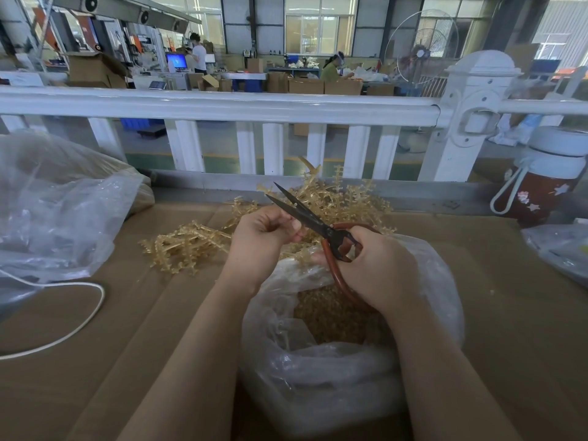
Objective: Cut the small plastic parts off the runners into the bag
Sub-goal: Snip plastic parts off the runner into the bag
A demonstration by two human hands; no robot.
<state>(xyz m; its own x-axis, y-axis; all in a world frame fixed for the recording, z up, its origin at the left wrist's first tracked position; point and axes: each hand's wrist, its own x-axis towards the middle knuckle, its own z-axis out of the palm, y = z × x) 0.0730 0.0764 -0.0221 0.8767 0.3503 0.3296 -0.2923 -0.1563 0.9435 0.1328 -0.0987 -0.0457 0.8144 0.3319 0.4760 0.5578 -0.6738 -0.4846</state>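
Just past my left hand [265, 232] fingers pinching a runner [296, 246], my right hand [369, 265] grips slightly open scissors [305, 214] pointing away, bag [334, 313] below.

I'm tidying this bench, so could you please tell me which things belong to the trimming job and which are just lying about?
In use: scissors in the right hand; left hand; runners; bag of cut parts.

Lying about: white cable, red bottle, large bag on the left.

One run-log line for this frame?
left hand: pinching, contents unclear | right hand: holds red-handled scissors, blades open | clear plastic bag: below
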